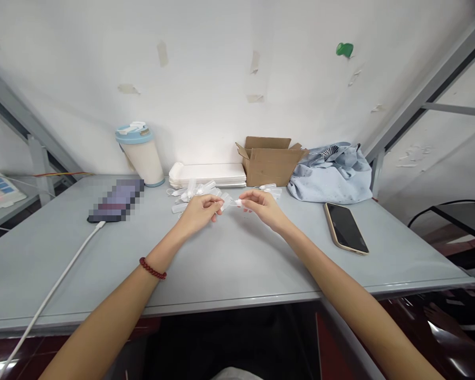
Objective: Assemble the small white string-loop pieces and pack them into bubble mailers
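Observation:
Over the middle of the grey table, both hands are close together with a small gap between them. My left hand point(201, 211) is closed in a pinch on a small clear plastic tube point(225, 202). My right hand point(264, 207) pinches a small white cap point(238, 202), from which a thin stem points toward the tube. Whether the stem enters the tube is too small to tell. Behind my left hand lies a loose pile of clear tubes with white caps point(196, 190). Several more capped tubes point(275, 191) lie just behind my right hand.
A stack of white trays point(209, 175), an open cardboard box point(271, 168) and a light blue cloth bag point(332, 177) line the wall. A tumbler point(142, 158) and a phone on a white cable point(116, 200) are left; another phone point(346, 228) lies right.

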A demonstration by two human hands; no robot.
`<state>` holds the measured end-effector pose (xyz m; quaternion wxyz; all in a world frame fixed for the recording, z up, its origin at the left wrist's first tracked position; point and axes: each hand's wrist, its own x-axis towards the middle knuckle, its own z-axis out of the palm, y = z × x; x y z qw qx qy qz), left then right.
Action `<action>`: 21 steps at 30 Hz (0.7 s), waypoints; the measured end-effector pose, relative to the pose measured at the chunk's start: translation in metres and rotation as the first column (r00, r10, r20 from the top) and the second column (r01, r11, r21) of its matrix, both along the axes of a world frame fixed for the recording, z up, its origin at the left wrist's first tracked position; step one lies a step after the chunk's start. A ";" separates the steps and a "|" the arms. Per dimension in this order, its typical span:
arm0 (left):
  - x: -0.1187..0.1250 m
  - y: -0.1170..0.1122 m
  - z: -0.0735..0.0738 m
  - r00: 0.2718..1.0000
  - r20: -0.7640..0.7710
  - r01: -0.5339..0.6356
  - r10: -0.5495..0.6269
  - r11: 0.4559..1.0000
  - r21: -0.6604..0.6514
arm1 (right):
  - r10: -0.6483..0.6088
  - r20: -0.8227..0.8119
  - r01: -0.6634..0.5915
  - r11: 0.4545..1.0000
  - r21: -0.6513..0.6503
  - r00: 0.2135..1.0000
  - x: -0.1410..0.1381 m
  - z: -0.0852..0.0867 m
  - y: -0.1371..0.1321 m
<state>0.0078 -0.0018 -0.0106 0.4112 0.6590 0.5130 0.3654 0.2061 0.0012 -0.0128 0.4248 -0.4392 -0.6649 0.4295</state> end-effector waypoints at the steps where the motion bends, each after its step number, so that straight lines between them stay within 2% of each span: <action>1: 0.000 0.000 0.000 1.000 0.008 -0.005 0.005 1.000 -0.004 | -0.002 -0.001 0.002 1.000 0.001 1.000 0.000 0.000 0.000; 10: 0.002 -0.002 0.004 0.998 0.029 -0.051 0.051 0.999 -0.009 | 0.012 0.017 -0.012 1.000 -0.005 1.000 0.000 0.002 -0.002; 21: -0.001 0.001 -0.005 0.998 -0.005 0.069 -0.069 0.998 0.007 | 0.020 0.016 -0.020 1.000 -0.009 1.000 -0.002 0.001 -0.002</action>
